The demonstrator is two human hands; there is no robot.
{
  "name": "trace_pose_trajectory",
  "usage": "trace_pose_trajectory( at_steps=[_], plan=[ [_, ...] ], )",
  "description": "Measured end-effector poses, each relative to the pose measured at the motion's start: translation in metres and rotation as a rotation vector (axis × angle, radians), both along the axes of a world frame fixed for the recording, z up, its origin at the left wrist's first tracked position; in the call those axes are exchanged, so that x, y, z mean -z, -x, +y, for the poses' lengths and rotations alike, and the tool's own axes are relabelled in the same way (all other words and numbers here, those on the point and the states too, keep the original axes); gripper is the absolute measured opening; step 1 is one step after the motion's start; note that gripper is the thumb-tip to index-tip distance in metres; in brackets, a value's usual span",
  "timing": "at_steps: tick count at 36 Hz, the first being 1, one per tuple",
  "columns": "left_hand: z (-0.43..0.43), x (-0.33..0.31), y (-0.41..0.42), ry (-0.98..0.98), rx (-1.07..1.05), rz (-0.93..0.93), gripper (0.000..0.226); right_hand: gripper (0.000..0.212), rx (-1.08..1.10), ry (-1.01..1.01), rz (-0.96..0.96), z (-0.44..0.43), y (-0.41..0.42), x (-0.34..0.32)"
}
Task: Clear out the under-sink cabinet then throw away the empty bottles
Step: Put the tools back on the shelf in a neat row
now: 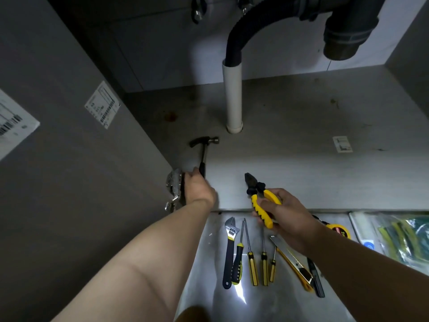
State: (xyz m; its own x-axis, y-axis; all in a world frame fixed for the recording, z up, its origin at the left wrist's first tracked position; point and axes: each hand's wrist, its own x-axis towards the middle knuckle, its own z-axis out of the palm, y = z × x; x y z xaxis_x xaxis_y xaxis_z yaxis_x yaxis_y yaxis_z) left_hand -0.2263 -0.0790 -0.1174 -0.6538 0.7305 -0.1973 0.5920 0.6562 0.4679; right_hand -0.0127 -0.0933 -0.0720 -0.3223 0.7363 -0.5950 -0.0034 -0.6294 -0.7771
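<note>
- The pliers are held in the right hand at the lower middle of the frame; the fingers are curled round the yellow handles; the black nose points up.
- The left hand is stretched to the bottom end of the hammer, left of centre, on the cabinet floor; its fingers are hidden, so it cannot be told if the handle is gripped.
- The handle should be held fully before it is lifted; the heavy head may swing; the metal hinge just beside the hand should be missed.
- Both tools are best laid beside the row of tools at the bottom of the frame.
- No bottles are seen.
</note>
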Motion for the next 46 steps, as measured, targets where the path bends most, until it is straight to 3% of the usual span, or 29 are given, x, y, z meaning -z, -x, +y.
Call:
trace_pose_trajectory(
  at_steps=[4,7,9,13,15,17,20,22,27,30,36,46],
  plan=[
    [-0.011,-0.003,-0.012,0.001,-0.005,0.071,0.051,0.024,0.044,0.021,0.000,0.002,0.002,-0.001],
    [-0.014,-0.011,-0.029,-0.130,0.068,0.077,0.034,0.023,0.077,0.035,0.005,0.005,0.006,-0.007],
    [-0.010,-0.023,-0.043,-0.193,0.061,-0.171,0.022,0.024,0.114,0.054,0.024,0.008,0.009,-0.011],
    [-0.010,-0.053,-0.070,0.036,0.077,-0.973,0.055,0.022,0.144,0.065,0.104,0.015,0.010,-0.020],
    [-0.014,-0.057,-0.078,0.128,0.165,-1.139,0.055,0.026,0.174,0.096,0.157,0.016,0.008,-0.023],
    [-0.017,-0.059,-0.081,0.130,0.169,-1.183,0.044,0.028,0.205,0.164,0.211,0.015,0.006,-0.025],
    [-0.017,-0.055,-0.080,0.127,0.156,-1.144,0.024,0.038,0.189,0.240,0.246,0.014,0.002,-0.024],
    [-0.016,-0.048,-0.077,0.103,0.166,-1.031,0.015,0.049,0.117,0.216,0.165,0.016,-0.001,-0.022],
    [0.002,-0.029,-0.066,0.003,0.072,-0.479,0.047,0.052,0.041,0.110,-0.014,0.018,-0.008,-0.019],
    [0.015,-0.018,-0.057,-0.055,0.011,-0.302,0.056,0.053,0.050,0.137,-0.019,0.012,-0.014,-0.016],
    [0.018,0.008,-0.038,-0.017,-0.011,-0.087,0.069,0.056,-0.019,0.157,-0.074,0.004,-0.021,-0.002],
    [0.012,0.017,-0.023,-0.080,0.070,0.080,0.055,0.056,-0.038,0.133,-0.098,0.006,-0.027,0.006]
  ],
)
